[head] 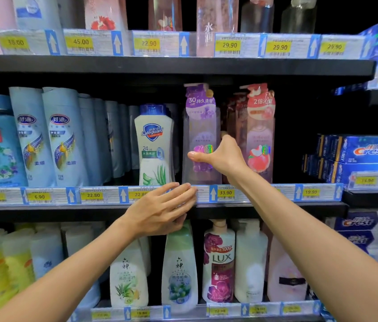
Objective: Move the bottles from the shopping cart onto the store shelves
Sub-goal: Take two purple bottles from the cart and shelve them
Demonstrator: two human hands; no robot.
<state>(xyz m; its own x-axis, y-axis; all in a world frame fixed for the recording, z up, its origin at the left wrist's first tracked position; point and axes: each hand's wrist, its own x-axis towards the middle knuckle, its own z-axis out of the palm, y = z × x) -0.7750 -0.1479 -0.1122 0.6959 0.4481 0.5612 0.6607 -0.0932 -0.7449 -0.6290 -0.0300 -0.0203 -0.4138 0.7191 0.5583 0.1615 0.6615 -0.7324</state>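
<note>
A clear purple pump bottle [200, 126] stands on the middle shelf [264, 206], between a white Safeguard bottle [154, 145] and a pink pump bottle [260, 135]. My right hand [220, 154] grips the purple bottle, thumb across its front and fingers round its right side. My left hand [162, 210] lies with straight fingers against the shelf's price rail, just below the purple bottle's base, and holds nothing. The shopping cart is out of view.
Blue shampoo bottles [44, 135] fill the middle shelf's left. Tall bottles line the top shelf [174, 63]. White, green and Lux bottles [218, 261] stand on the lower shelf. Crest toothpaste boxes [364, 152] are stacked at the right.
</note>
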